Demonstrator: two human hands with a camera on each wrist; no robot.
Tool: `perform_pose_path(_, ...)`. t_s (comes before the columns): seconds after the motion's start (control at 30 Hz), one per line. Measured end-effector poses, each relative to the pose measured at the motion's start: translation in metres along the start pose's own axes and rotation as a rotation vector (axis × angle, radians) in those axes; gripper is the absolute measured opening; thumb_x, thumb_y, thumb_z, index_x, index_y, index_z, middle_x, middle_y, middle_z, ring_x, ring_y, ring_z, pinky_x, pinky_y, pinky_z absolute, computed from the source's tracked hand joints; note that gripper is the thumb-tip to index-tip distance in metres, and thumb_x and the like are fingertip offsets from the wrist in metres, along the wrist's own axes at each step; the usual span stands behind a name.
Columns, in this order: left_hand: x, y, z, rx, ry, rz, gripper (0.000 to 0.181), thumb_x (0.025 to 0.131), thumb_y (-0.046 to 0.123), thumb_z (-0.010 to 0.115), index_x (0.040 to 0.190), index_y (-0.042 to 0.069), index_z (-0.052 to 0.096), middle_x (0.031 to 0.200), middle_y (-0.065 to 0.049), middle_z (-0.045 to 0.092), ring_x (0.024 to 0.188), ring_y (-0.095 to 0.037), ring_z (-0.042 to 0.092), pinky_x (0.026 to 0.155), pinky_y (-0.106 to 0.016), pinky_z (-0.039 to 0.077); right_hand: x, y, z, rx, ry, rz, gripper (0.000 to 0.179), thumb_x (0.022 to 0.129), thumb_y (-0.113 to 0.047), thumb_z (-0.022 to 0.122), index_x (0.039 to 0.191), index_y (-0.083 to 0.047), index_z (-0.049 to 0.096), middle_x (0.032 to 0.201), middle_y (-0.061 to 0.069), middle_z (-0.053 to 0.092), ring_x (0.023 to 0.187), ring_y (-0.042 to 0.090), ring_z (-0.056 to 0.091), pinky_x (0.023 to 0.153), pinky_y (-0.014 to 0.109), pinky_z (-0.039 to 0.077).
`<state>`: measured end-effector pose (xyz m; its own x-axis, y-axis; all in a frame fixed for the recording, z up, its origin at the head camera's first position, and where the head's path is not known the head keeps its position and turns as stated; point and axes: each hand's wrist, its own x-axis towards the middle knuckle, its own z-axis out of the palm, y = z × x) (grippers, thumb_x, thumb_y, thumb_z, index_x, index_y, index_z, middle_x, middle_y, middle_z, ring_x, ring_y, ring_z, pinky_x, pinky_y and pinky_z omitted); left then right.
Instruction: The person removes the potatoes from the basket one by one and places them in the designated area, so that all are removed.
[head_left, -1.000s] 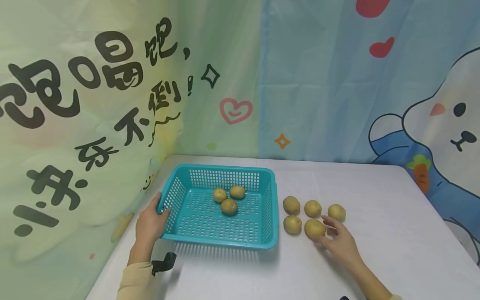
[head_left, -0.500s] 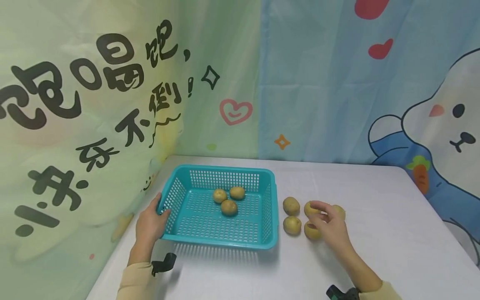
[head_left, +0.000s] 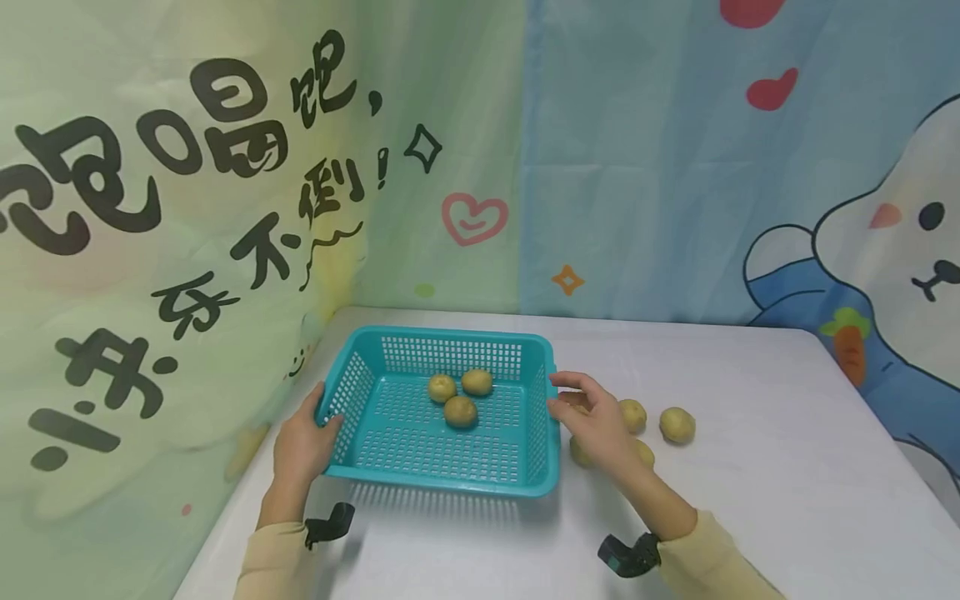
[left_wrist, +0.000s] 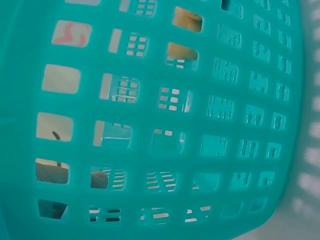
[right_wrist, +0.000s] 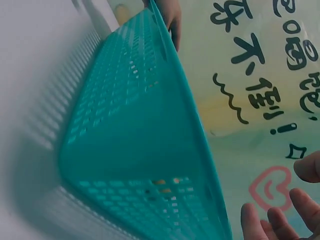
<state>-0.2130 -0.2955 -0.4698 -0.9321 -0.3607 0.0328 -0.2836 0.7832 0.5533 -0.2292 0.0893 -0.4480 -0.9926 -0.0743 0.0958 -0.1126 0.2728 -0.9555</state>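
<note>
A turquoise plastic basket [head_left: 450, 483] with slotted walls stands on the table, and three potatoes [head_left: 461, 412] lie inside it. My left hand [head_left: 300, 446] grips its left rim, the thumb lying over the edge. Perforated basket wall [left_wrist: 150, 110] fills the left wrist view. Beside the right rim is my right hand [head_left: 600, 429], holding nothing; the right wrist view shows its thumb and fingers [right_wrist: 280, 225] apart, close to the rim. Several more potatoes [head_left: 678, 425] lie on the table to the right, some partly hidden behind the right hand and forearm.
The white table [head_left: 765, 500] reaches back to a printed cloth backdrop [head_left: 637, 167] with letters, hearts and a cartoon bear. Another cloth hangs along the left side, close to the left arm. Black wrist cameras [head_left: 628, 556] sit at both wrists.
My right hand has moved left from the potato it was touching, over the other potatoes, to the basket's right rim. The left hand and basket have stayed in place.
</note>
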Motion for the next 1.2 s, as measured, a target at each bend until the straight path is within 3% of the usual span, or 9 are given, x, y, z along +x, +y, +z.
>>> perform_pose_path(0.1, 0.000, 0.001, 0.000, 0.001, 0.005, 0.007, 0.064, 0.097, 0.022, 0.057, 0.153, 0.006, 0.031, 0.141, -0.029, 0.047, 0.098, -0.040, 0.060, 0.074, -0.048, 0.046, 0.004, 0.000, 0.008, -0.010, -0.023, -0.012, 0.036, 0.093, -0.011, 0.063, 0.128, -0.006, 0.057, 0.135, 0.011, 0.056, 0.127, 0.032, 0.049, 0.105, 0.050, 0.039)
perform_pose_path(0.27, 0.000, 0.000, 0.000, 0.005, 0.006, 0.002, 0.064, 0.096, 0.022, 0.058, 0.153, 0.006, 0.031, 0.140, -0.030, 0.048, 0.093, -0.038, 0.060, 0.068, -0.043, 0.044, 0.010, -0.004, 0.020, -0.033, -0.097, -0.012, 0.039, 0.093, -0.014, 0.065, 0.130, -0.008, 0.057, 0.139, 0.010, 0.055, 0.131, 0.031, 0.046, 0.104, 0.047, 0.040)
perform_pose_path(0.4, -0.001, -0.001, 0.001, 0.000, -0.002, -0.002, 0.065, 0.096, 0.023, 0.058, 0.153, 0.007, 0.031, 0.139, -0.030, 0.049, 0.091, -0.037, 0.060, 0.065, -0.039, 0.042, 0.016, -0.017, 0.026, -0.052, -0.152, 0.033, 0.039, 0.093, -0.019, 0.064, 0.130, -0.011, 0.058, 0.136, 0.007, 0.058, 0.131, 0.031, 0.046, 0.106, 0.048, 0.038)
perform_pose_path(0.6, -0.001, -0.002, 0.001, -0.002, -0.001, -0.007, 0.065, 0.096, 0.023, 0.057, 0.153, 0.008, 0.030, 0.140, -0.029, 0.048, 0.094, -0.038, 0.060, 0.066, -0.041, 0.043, 0.033, -0.032, 0.034, -0.068, -0.182, 0.081, 0.032, 0.093, -0.020, 0.064, 0.124, -0.012, 0.063, 0.126, 0.004, 0.064, 0.128, 0.029, 0.050, 0.103, 0.049, 0.040)
perform_pose_path(0.83, -0.002, 0.000, 0.000, -0.012, -0.020, -0.019, 0.065, 0.097, 0.023, 0.057, 0.154, 0.008, 0.029, 0.143, -0.028, 0.045, 0.097, -0.037, 0.058, 0.071, -0.044, 0.044, 0.059, -0.025, 0.047, 0.076, -0.178, 0.124, 0.029, 0.095, -0.020, 0.063, 0.120, -0.005, 0.064, 0.122, 0.008, 0.063, 0.115, 0.026, 0.058, 0.092, 0.040, 0.050)
perform_pose_path(1.1, -0.001, -0.001, 0.000, -0.014, -0.019, -0.020, 0.065, 0.097, 0.023, 0.057, 0.154, 0.009, 0.029, 0.144, -0.028, 0.044, 0.103, -0.039, 0.057, 0.076, -0.047, 0.044, 0.079, -0.017, 0.062, 0.073, -0.217, 0.156, 0.031, 0.095, -0.017, 0.061, 0.122, -0.002, 0.063, 0.124, 0.013, 0.061, 0.116, 0.030, 0.056, 0.094, 0.047, 0.048)
perform_pose_path(1.2, 0.000, -0.001, -0.001, -0.014, -0.021, -0.021, 0.065, 0.097, 0.024, 0.057, 0.154, 0.009, 0.029, 0.144, -0.028, 0.044, 0.103, -0.039, 0.058, 0.076, -0.049, 0.045, 0.083, -0.019, 0.068, 0.040, -0.221, 0.158, 0.031, 0.095, -0.018, 0.061, 0.122, -0.003, 0.064, 0.123, 0.011, 0.062, 0.114, 0.028, 0.058, 0.092, 0.044, 0.050)
